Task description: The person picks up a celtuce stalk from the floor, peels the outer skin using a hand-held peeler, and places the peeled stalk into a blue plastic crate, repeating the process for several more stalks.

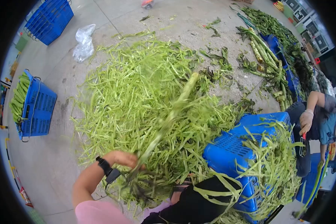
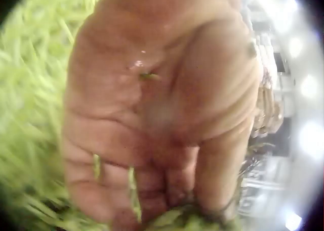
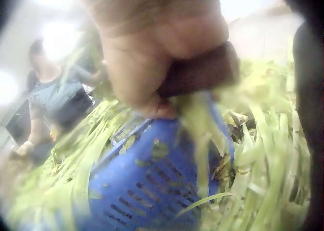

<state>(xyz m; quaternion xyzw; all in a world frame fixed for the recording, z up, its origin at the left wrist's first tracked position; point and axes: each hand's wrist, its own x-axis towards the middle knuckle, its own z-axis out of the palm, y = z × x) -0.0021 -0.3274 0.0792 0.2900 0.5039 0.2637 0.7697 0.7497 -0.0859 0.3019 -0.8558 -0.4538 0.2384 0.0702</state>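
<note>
A long pale-green stalk (image 1: 164, 128), blurred, slants over the heap of peelings (image 1: 119, 93), its cut end up and to the right. My left hand (image 1: 125, 159) grips its lower, leafy end; in the left wrist view that hand (image 2: 157, 119) curls its fingers round blurred greenery at the bottom edge. In the right wrist view my right hand (image 3: 157, 53) curls round a dark brown, handle-like thing (image 3: 202, 71), too blurred to name, above a blue crate (image 3: 152, 180). In the head view the right hand is mostly hidden low in the middle, beside the black clothing.
Peelings hang over a blue crate (image 1: 231, 149) at the right. Beyond it a gloved person (image 1: 306, 121) holds a red-handled tool. A blue basket of green stalks (image 1: 37, 108) stands left, with stacked crates (image 1: 50, 20) and a plastic bag (image 1: 84, 43) behind. Leafy stalks (image 1: 263, 52) lie upper right.
</note>
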